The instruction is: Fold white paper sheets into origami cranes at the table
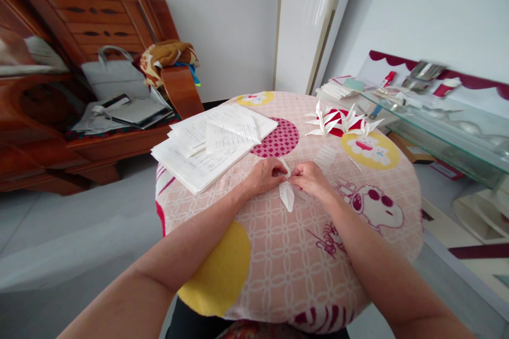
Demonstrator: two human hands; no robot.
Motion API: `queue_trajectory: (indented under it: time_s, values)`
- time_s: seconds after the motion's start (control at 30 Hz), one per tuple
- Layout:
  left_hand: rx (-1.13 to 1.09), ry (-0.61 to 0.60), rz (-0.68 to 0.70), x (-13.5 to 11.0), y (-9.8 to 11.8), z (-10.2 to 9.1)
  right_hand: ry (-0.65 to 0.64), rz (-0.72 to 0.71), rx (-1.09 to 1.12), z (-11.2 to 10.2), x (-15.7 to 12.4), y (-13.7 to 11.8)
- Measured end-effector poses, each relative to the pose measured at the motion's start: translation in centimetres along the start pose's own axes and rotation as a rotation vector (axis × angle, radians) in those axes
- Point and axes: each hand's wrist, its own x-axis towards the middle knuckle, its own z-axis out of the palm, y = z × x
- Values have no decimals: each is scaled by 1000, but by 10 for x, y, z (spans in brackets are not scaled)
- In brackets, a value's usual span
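Note:
A partly folded white paper piece (287, 197) is held between my two hands above the middle of the round table. My left hand (267, 176) pinches it from the left and my right hand (309, 177) from the right, the fingertips almost meeting. One pointed, wider end hangs toward me, while a narrow strip sticks up on the far side. Faint writing shows on the paper. Several finished white paper cranes (323, 119) stand together at the far right of the table. My fingers hide the middle of the folded piece.
A stack of written sheets (199, 169) lies at the left, with loose sheets on top. The table has a pink patterned cloth (278, 254). On the right stands a glass shelf (449, 132) with small items, beside a paper pile (342, 87). Behind left is a wooden bench (95, 10).

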Motion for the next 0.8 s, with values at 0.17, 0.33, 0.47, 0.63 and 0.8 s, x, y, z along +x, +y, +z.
queue_trajectory:
  time_s: [0.17, 0.33, 0.47, 0.63, 0.8]
  values:
    - [40, 22, 42, -1, -2, 4, 55, -10, -113, 3, -1, -5]
    - [36, -41, 102, -2, -3, -1, 52, -30, -115, 2, -1, -3]
    - [9, -82, 105, -2, -5, -6, -6, -62, -40, -1, 0, 0]
    - [11, -86, 102, -4, -4, -6, 42, -122, -150, 1, 0, -3]
    - [29, -114, 132, -5, -2, -13, -31, -117, 79, -1, -2, 7]
